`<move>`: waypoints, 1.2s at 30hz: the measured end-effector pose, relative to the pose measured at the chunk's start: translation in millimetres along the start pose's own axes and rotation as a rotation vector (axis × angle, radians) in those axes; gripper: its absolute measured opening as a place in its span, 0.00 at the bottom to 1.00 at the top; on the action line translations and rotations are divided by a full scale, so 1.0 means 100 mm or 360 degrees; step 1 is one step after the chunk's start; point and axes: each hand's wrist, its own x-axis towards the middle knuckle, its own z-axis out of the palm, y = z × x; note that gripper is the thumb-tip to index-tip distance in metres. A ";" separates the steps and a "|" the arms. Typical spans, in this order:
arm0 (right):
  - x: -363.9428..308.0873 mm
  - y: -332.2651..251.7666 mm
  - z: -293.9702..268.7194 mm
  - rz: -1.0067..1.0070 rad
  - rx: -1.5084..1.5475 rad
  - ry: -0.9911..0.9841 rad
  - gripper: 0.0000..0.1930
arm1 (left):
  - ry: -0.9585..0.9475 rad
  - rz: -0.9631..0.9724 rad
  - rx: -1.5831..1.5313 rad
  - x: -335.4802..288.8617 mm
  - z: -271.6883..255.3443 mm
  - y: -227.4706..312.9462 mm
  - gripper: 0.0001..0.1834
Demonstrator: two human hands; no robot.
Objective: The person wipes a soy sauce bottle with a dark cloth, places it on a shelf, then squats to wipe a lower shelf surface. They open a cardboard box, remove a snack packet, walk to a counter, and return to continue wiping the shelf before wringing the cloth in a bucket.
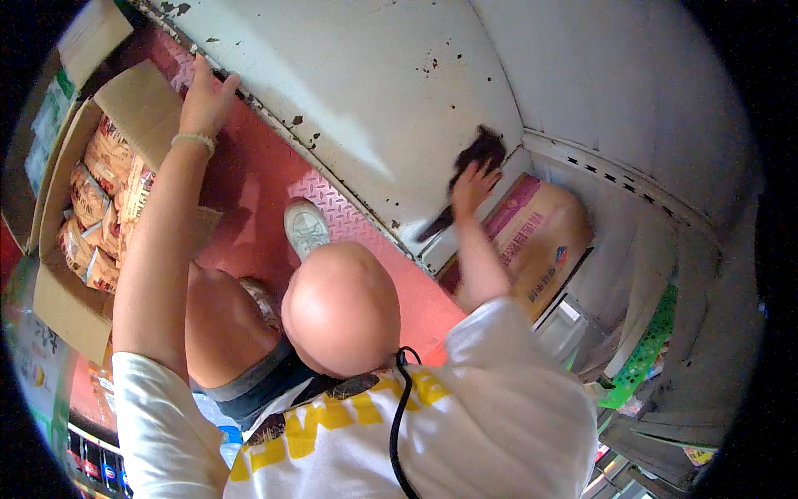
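My right hand lies over a dark, crumpled, rag-like cloth on a white panel with chipped paint. The cloth sticks out beyond the fingers on both sides, and its exact kind is unclear. Far to the left, my left hand reaches the long worn edge of that panel. Its thumb stands apart from the fingers, and a light bracelet circles the wrist. I see nothing held in it.
An open cardboard box of brown snack packets stands left. Beyond my right hand sits another cardboard carton. My knees and a white shoe are over red, partly diamond-patterned floor. Shelving with a green strip is at right.
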 end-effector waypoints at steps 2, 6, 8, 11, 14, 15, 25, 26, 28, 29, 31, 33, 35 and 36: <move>0.67 0.39 0.04 0.0348 -0.0031 -0.0059 0.32 | -0.0156 -0.0024 -0.0197 0.05 -0.02 0.19 0.39; 0.46 0.19 0.06 0.0032 0.0020 -0.0030 0.31 | -0.0231 -0.0186 -0.0150 -0.01 -0.19 0.36 0.38; -0.15 0.01 0.06 -0.0374 -0.0038 0.0021 0.29 | -0.0246 -0.0208 -0.0165 -0.01 -0.21 0.30 0.38; -1.24 -0.24 0.09 -0.0344 0.0115 -0.0359 0.31 | -0.0139 -0.0136 -0.0059 0.01 -0.05 0.11 0.39; -1.12 -1.28 -0.18 -0.0720 0.0287 -0.0547 0.31 | -0.0167 -0.0229 -0.0072 -0.01 -0.03 0.16 0.39; -0.94 -1.69 -0.29 -0.1032 0.0355 -0.0428 0.30 | -0.0193 -0.0232 -0.0080 -0.04 -0.06 0.22 0.39; -0.46 -1.01 -0.36 -0.0684 -0.0160 -0.0389 0.26 | -0.0205 -0.0267 -0.0037 -0.04 -0.27 0.32 0.38; -0.41 -0.23 -0.01 -0.0532 0.0015 -0.0051 0.28 | -0.0221 -0.0241 -0.0076 -0.02 -0.25 0.38 0.38; -0.26 0.00 0.06 0.0402 0.0122 0.0055 0.26 | -0.0206 -0.0241 -0.0078 -0.04 -0.22 0.34 0.39; 0.05 0.14 0.13 0.0742 -0.0279 -0.0209 0.28 | -0.0222 -0.0196 -0.0115 -0.02 -0.17 0.40 0.40; 0.66 -0.28 0.02 0.0214 -0.0502 -0.0290 0.26 | -0.0236 -0.0161 -0.0091 0.03 -0.16 0.25 0.41; 0.85 -1.34 0.07 -0.0157 -0.0750 0.0039 0.18 | -0.0425 -0.0332 -0.0155 0.05 -0.20 0.29 0.43; 0.73 -2.16 0.01 -0.0515 -0.0090 0.0409 0.20 | -0.0292 -0.0168 -0.0099 0.03 -0.19 0.41 0.44; 0.46 -2.58 -0.08 -0.0798 0.0400 0.0530 0.22 | -0.0201 -0.0138 -0.0053 0.03 -0.22 0.33 0.44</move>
